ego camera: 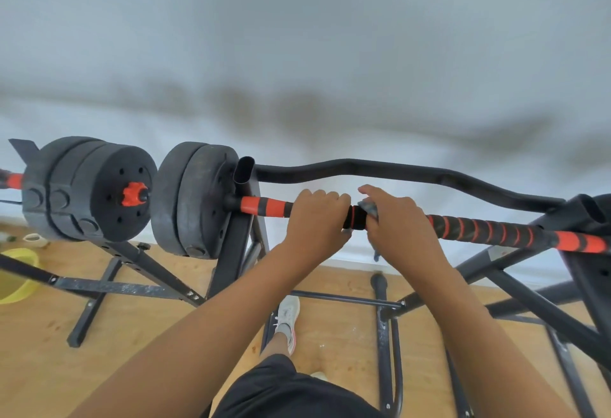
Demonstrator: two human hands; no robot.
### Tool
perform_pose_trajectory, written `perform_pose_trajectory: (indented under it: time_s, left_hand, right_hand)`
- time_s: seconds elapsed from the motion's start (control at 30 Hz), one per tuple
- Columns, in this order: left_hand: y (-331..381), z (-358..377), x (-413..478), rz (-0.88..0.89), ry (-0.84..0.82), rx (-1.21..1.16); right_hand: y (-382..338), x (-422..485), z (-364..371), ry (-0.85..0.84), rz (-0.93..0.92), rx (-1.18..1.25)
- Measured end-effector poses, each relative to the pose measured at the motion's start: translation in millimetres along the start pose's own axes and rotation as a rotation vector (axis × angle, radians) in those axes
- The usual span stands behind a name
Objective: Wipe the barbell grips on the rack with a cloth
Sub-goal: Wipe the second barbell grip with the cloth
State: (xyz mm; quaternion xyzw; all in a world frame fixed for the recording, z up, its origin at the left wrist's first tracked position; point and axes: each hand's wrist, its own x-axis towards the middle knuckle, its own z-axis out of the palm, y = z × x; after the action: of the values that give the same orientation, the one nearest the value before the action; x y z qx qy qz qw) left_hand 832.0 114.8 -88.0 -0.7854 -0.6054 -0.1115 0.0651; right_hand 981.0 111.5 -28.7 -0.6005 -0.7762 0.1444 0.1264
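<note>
ribbed striped barbell (479,230), crumpled cloth (369,208)

Soft, even daylight with faint shadows and no glare. The pale grey-white wall (297,53) is smeared by blur; wide-angle distortion bows the black metal rack frame (515,288) at the edges.

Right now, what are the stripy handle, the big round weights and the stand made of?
The stripy grip looks like soft foam or rubber: matte, ribbed, orange and black. The round weights seem rubber- or plastic-coated: dull black, slightly grainy. The rack looks like painted steel tube: smooth, faintly shiny, bolted, scuffed low down. The cloth under the right hand is mostly hidden.
</note>
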Motion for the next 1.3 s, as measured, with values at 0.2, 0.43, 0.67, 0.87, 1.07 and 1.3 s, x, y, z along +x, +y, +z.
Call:
perform_pose_trajectory:
  time_s: [0.2,0.43,0.67,0.87,1.07,1.3]
  left_hand:
    - [-1,-4,19,0.002,-0.140,0.160]
    - [-26,-37,68,-0.095,-1.067,-0.520]
    - [-24,-36,47,-0.004,-0.565,-0.340]
    - [1,-4,8,0.038,-0.104,0.054]
    - [-2,1,16,0.035,-0.048,0.178]
    - [-6,-24,52,0.003,-0.601,-0.051]
  right_hand:
    - [-11,-22,16,-0.051,0.024,-0.173]
    - [-13,-43,19,-0.048,0.037,-0.181]
    - [16,-29,-5,-0.023,-0.044,-0.024]
    - [1,9,-11,-0.033,0.032,-0.033]
    - [-21,-20,14,0.012,-0.007,-0.228]
    - [-9,-29,35,0.022,0.013,-0.224]
